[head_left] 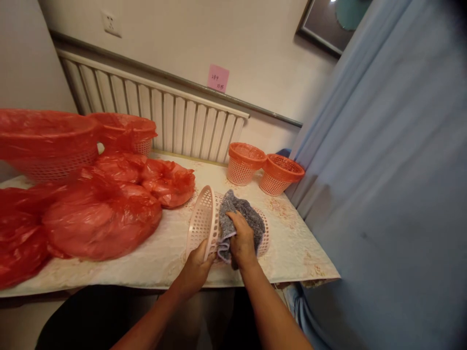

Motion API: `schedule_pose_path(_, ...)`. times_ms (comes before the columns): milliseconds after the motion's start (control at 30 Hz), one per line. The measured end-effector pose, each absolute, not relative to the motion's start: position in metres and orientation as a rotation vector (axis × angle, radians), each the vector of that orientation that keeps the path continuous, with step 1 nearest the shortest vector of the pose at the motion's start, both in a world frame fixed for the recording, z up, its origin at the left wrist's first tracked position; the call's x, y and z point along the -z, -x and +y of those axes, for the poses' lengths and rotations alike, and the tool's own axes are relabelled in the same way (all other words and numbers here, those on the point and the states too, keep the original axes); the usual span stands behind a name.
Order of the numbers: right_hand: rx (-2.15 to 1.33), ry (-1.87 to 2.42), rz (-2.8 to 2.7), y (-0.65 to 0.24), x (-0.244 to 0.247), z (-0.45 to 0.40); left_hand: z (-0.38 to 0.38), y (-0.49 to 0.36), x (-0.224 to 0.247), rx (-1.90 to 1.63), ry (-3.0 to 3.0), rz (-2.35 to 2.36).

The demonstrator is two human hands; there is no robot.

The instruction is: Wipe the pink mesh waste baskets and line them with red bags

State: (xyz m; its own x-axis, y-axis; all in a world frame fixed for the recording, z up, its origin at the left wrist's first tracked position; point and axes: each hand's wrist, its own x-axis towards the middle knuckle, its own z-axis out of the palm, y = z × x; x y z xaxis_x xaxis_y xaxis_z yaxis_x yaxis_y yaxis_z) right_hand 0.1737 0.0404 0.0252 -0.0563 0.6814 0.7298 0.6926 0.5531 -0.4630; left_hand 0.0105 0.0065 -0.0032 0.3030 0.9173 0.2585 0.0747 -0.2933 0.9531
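Pink basket (202,218) lies sideways on the table (164,273), its rim gripped by the closed left hand (199,265); the right hand (243,243) has its grip folded on a grey cloth (251,214) over the basket's side. A slack rim hold could let it roll; holes might snag the cloth. Red bags (102,218) limit room to its left; two lined baskets (243,167) stand behind it, rightward.

The head view looks forward and down at the table (173,248) from close above, apparently tilted sideways.
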Motion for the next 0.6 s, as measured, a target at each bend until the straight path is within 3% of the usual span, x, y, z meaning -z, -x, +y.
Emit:
schedule_pose_path(300,0.062,1.634,-1.253,-0.282,0.005,0.042,0.004,-0.008,0.008,-1.085,-1.683,0.937)
schedule_pose_path(600,0.026,1.389,-1.31,-0.201,0.016,0.0,0.005,-0.009,0.005,-1.094,-1.643,0.855)
